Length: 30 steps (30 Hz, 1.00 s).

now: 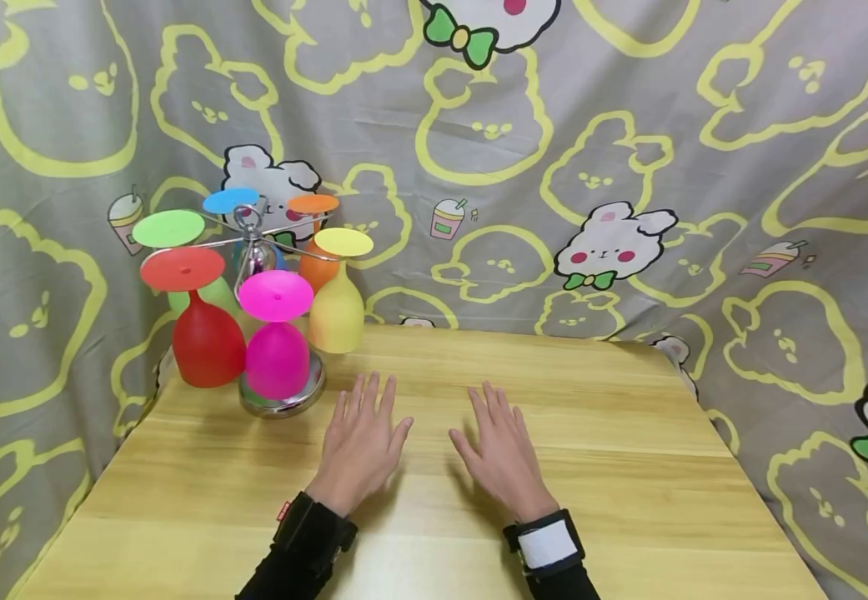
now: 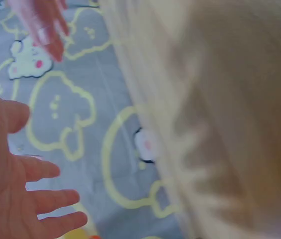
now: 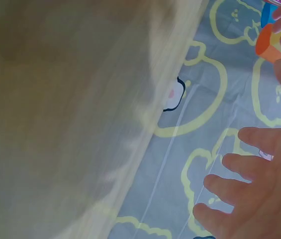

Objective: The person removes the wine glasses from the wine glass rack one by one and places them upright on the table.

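My left hand [image 1: 362, 442] hovers palm down over the table, its fingers straight and thumb spread, holding nothing. To its right, my right hand [image 1: 504, 458] is in a similar pose, also with nothing in it. Nearest the left hand stands a chrome rack [image 1: 283, 404] with coloured goblets hanging upside down from its arms. A magenta goblet [image 1: 278, 358] and a red goblet [image 1: 208, 342] are at the front. A yellow goblet [image 1: 337, 312] hangs at the right, an orange goblet [image 1: 313, 267] behind it. Green [image 1: 169, 228] and blue [image 1: 231, 200] goblets hang at the back, partly hidden.
The wooden table [image 1: 629, 433] reaches back to a grey curtain [image 1: 494, 108] printed with yellow cartoon outlines, which also hangs along both sides. The rack occupies the table's back left corner. Black bands [image 1: 546, 546] wrap both wrists.
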{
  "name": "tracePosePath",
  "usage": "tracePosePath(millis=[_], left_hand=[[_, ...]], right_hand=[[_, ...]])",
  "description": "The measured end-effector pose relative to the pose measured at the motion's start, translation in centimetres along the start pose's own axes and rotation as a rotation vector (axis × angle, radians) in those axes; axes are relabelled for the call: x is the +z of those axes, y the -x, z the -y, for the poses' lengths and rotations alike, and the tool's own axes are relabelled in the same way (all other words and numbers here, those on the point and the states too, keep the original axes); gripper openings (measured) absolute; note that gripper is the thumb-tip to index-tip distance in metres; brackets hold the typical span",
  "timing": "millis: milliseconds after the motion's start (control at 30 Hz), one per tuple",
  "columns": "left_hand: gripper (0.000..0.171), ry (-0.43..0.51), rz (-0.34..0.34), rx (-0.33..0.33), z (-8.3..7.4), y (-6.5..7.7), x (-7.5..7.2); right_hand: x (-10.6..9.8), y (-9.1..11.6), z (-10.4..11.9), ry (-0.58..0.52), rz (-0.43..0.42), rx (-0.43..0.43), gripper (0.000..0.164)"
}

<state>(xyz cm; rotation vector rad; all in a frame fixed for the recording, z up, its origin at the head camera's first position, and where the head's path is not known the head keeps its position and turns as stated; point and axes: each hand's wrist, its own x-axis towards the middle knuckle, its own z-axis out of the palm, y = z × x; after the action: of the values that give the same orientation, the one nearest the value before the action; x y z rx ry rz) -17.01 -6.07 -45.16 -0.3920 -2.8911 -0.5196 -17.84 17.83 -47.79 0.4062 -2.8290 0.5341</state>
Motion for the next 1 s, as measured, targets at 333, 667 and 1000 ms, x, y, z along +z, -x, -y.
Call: tracePosePath(millis=[333, 667, 1000], left_hand=[[0.050, -0.142, -0.295, 0.204, -0.8, 2.2, -5.6], [0.039, -0.091, -0.715, 0.414, -0.5, 0.8, -11.7], [0.054, -0.236, -0.620, 0.203, 1.5, -0.8, -15.4]], right_hand=[[-0.7, 1.7, -1.0, -0.040, -0.002, 0.061, 0.075], [-1.3, 2.4, -1.4, -0.059, 0.004, 0.080, 0.076], [-1.2, 3.2, -1.5, -0.052, -0.002, 0.084, 0.074]])
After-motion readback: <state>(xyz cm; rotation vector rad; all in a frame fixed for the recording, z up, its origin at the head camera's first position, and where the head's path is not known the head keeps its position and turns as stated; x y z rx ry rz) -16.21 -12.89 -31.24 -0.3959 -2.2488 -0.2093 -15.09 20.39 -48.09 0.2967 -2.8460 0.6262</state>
